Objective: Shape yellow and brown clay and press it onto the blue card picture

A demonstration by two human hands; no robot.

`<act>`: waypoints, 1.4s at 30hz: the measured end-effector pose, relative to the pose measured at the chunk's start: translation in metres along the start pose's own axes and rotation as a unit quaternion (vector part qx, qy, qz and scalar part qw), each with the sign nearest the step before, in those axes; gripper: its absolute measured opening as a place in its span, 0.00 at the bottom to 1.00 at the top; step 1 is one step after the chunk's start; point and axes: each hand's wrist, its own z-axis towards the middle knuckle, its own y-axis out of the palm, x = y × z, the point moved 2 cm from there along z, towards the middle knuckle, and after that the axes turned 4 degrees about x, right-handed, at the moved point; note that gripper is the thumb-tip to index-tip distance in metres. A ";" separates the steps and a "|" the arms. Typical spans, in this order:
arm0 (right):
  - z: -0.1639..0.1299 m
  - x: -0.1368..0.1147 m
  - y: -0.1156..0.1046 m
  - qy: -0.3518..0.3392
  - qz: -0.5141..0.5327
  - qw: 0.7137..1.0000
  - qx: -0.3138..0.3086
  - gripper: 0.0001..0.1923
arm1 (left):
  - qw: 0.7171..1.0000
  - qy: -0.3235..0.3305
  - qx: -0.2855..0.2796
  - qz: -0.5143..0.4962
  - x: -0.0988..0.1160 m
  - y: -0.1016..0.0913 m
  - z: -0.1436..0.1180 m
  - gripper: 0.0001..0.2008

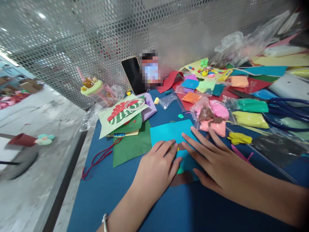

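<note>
A bright blue sheet of paper (166, 131) lies on the dark blue tabletop under both hands. Brown clay (182, 178) forms a band along its near edge, with a bit of green clay (181, 169) above it. My left hand (159, 162) rests on the paper's left half, fingers bent and thumb apart, its fingertips beside a small yellow piece (178, 147). Over the right half, my right hand (212, 158) lies with spread fingers, a fingertip by another brown clay piece (181, 146). The hands partly cover the clay shapes.
Clay packets (251, 119), scissors (287, 103) and yellow clay (239, 138) lie to the right. On the left are a watermelon clay picture (123, 111), green paper (131, 149) and red string (101, 156). A cup (98, 91) and phone (134, 76) stand behind, by a perforated metal panel (101, 38).
</note>
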 end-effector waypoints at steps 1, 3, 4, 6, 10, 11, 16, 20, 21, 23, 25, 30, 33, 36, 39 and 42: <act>-0.001 0.000 0.001 0.001 0.005 1.000 0.001 0.25 | 1.000 0.007 -0.008 0.019 0.002 -0.001 -0.001 0.17; -0.002 0.000 0.004 0.007 0.014 1.000 0.010 0.26 | 0.999 0.005 -0.017 0.045 0.006 -0.002 -0.002 0.21; -0.002 0.000 0.004 0.008 0.017 1.000 0.016 0.26 | 0.998 0.003 -0.021 0.053 0.008 -0.002 -0.003 0.22; -0.002 0.000 0.004 0.001 0.010 1.000 0.027 0.26 | 0.998 -0.001 -0.027 0.064 0.012 -0.001 -0.003 0.24; -0.002 -0.001 0.002 -0.013 -0.016 0.998 0.052 0.23 | 0.997 -0.021 -0.050 0.058 0.013 0.001 -0.004 0.25; -0.002 -0.001 0.002 -0.014 -0.020 0.998 0.057 0.23 | 0.997 -0.030 -0.057 0.049 0.013 0.001 -0.004 0.25; -0.002 -0.002 0.003 -0.019 -0.024 0.998 0.061 0.23 | 0.995 -0.084 -0.054 -0.022 0.008 -0.002 0.000 0.20; -0.001 -0.001 0.002 -0.005 -0.012 0.999 0.047 0.25 | 0.992 -0.109 -0.037 -0.053 0.005 0.001 0.006 0.18; 0.000 -0.001 0.002 -0.003 -0.009 0.999 0.045 0.25 | 0.991 -0.111 -0.040 -0.059 0.005 0.002 0.007 0.17; 0.000 -0.001 0.001 -0.005 -0.007 0.999 0.039 0.25 | 0.988 -0.121 -0.044 -0.083 0.004 0.004 0.007 0.16; 0.000 0.000 0.000 -0.010 -0.006 0.999 0.032 0.25 | 0.983 -0.137 -0.037 -0.119 0.003 0.006 0.007 0.15; 0.002 0.001 -0.009 -0.011 -0.004 0.999 0.034 0.21 | 0.967 -0.171 -0.015 -0.186 -0.004 0.008 0.006 0.15; 0.004 0.001 -0.012 -0.015 0.015 0.999 0.027 0.19 | 0.962 -0.179 -0.010 -0.203 -0.007 0.009 0.007 0.15; 0.004 0.003 -0.011 -0.002 0.034 0.999 0.019 0.17 | 0.960 -0.182 -0.007 -0.211 -0.007 0.008 0.008 0.15; 0.004 0.004 -0.009 -0.003 0.030 1.000 0.010 0.15 | 0.960 -0.181 -0.006 -0.216 -0.008 0.006 0.009 0.16; 0.003 0.005 -0.011 -0.017 0.029 0.999 0.001 0.17 | 0.960 -0.178 0.010 -0.216 -0.011 0.002 0.008 0.17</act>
